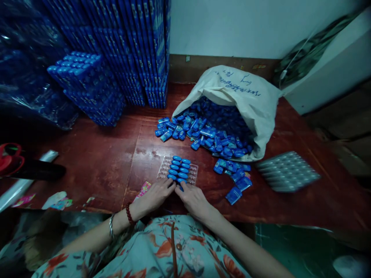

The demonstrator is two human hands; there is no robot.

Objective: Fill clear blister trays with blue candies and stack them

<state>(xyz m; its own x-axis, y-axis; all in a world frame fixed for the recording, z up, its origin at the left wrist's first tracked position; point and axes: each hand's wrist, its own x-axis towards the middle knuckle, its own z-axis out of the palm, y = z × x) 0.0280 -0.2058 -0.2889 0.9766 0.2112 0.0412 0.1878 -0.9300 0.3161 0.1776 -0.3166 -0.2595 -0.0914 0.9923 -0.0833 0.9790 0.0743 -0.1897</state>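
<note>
Red-lidded bottle [43, 169] near table's [110, 162] left end. Tall blue stacks [127, 50] at back edge. Left hand [156, 195] at near end of clear tray [192, 176], close to front edge; fingers bunched, clamping impossible to make out. Blue pieces [174, 167] in tray's middle, two columns. Right hand [193, 199] alongside, grip likewise hidden. White sack [252, 96] spilling blue packets [208, 133]. Stacked trays [290, 172] toward right edge.

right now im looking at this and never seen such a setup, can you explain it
No machine here: just a person's left hand and right hand. The one picture comes from a camera on their head, looking forward and down. Both hands are at the near end of a clear tray holding blue pieces; any grip is hard to see. On the table, loose packs spill from a white sack, with stacked trays to the right, and blue stacks and a bottle at left.
</note>
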